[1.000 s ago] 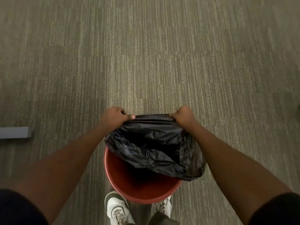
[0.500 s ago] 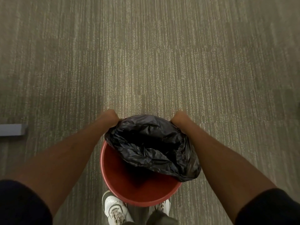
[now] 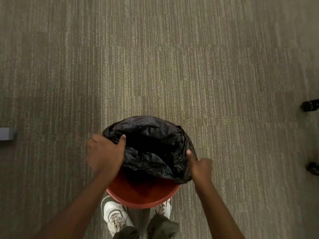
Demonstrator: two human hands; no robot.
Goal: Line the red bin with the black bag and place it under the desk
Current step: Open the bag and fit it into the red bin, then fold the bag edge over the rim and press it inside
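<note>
A round red bin [image 3: 138, 197] stands on the carpet just in front of my feet. A crumpled black bag [image 3: 151, 145] is stretched over its far rim and hangs open into it; the near rim and inner wall show bare red. My left hand [image 3: 105, 152] grips the bag's edge on the bin's left side, thumb inside the opening. My right hand [image 3: 200, 165] pinches the bag's edge on the right side, thumb pointing up along the plastic.
Grey-brown striped carpet [image 3: 155, 66] fills the view. A grey block [image 3: 6, 133] sits at the left edge. Two black chair casters [image 3: 309, 105] [image 3: 313, 168] show at the right edge. My white shoes [image 3: 114, 214] stand directly behind the bin.
The bag's far edge has gone down over the bin's far rim. Both hands have slid back from the far edge to the left and right sides of the bin.
</note>
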